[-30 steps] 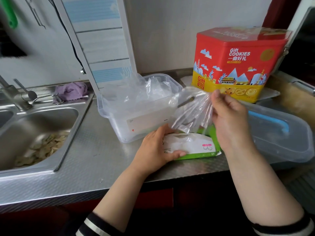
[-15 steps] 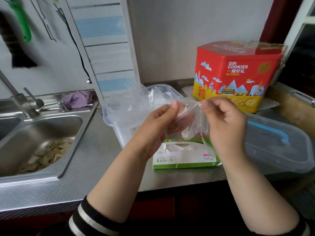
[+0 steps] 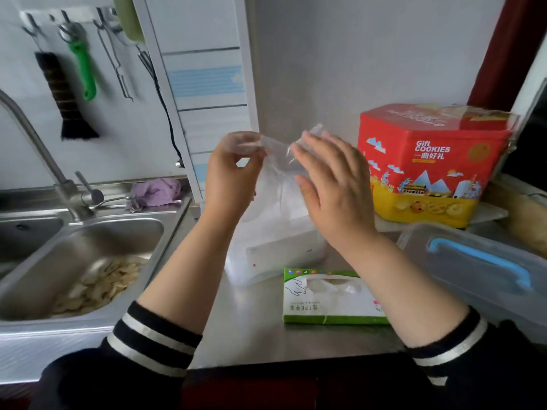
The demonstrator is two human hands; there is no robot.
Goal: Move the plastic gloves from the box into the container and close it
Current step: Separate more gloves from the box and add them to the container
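At far left I see a steel sink [image 3: 88, 250] with pale peelings [image 3: 100, 287] lying in its basin and a faucet [image 3: 38, 155] rising behind it. Above, on the wall, hang a black brush [image 3: 66, 96] and a green-handled tool [image 3: 84, 69]. A purple cloth [image 3: 157, 189] rests on the sink's back ledge.

Moving right, the left hand [image 3: 229, 176] is raised above the steel counter [image 3: 251, 329]. Its thumb and fingers are curled and pinch the upper edge of a clear plastic glove [image 3: 278, 170]. The glove hangs between both hands, above the container.

The clear plastic container [image 3: 281, 253] stands open on the counter behind and below the hands; thin plastic shows inside it, though I cannot tell how much. Just in front of it lies the green-and-white glove box [image 3: 328, 297], flat on the counter with its opening facing up.

The right hand [image 3: 331, 184] is seen from the back, fingers extended upward and fairly straight. Its fingertips meet the glove's other upper edge; I cannot tell whether the thumb pinches the film, since the hand hides it.

Further right, the red cookie tin [image 3: 429, 167] stands against the wall. At the right edge, the container's clear lid [image 3: 479, 273] with a blue handle lies near the box.
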